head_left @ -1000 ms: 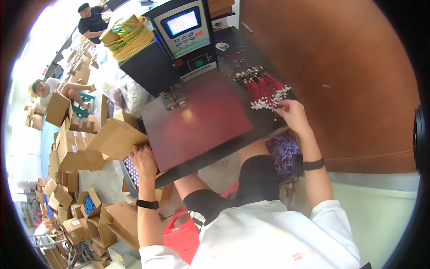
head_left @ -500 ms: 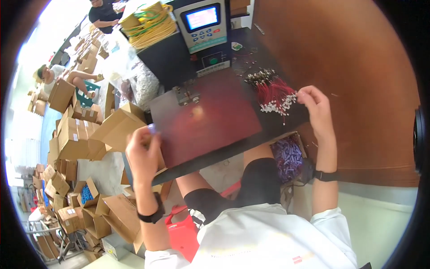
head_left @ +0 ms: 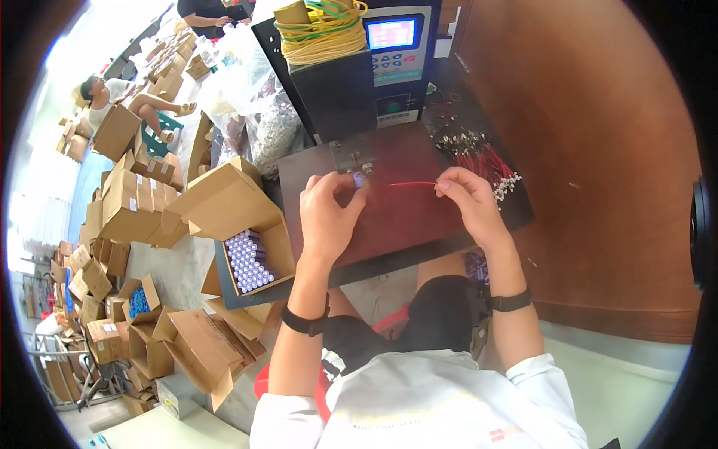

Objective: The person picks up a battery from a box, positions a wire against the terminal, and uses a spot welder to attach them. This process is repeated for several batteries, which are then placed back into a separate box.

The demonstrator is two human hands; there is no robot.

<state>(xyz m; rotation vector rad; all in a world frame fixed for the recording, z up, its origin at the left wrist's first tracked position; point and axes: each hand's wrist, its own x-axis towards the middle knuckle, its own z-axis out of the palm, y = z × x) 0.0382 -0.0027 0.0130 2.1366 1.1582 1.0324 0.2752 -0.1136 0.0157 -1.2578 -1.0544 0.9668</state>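
Observation:
Between the thumb and fingers of my left hand [head_left: 325, 217] is a small purple cylindrical battery cell [head_left: 359, 180], held above the dark red work board [head_left: 381, 224]. My right hand [head_left: 473, 203] pinches a thin red wire [head_left: 413, 183], whose free end points left toward the cell without touching it. Metal electrodes [head_left: 363, 163] of the black machine [head_left: 333, 101] sit just beyond the cell. To the right lies a pile of red wires [head_left: 479, 161] with white connectors. An open cardboard box [head_left: 280, 243] beside my left forearm holds many purple cells.
A lit screen [head_left: 391, 34] and buttons are on the machine's front. Coiled yellow-green cable [head_left: 321, 34] rests on top. A brown wooden panel [head_left: 591, 172] bounds the right side. Cardboard boxes [head_left: 134, 202] crowd the floor at left. Two people are farther back.
My left hand has moved right and up with the cell, over the board. My right hand has come left from the pile with a red wire. The view has shifted, showing the box of cells.

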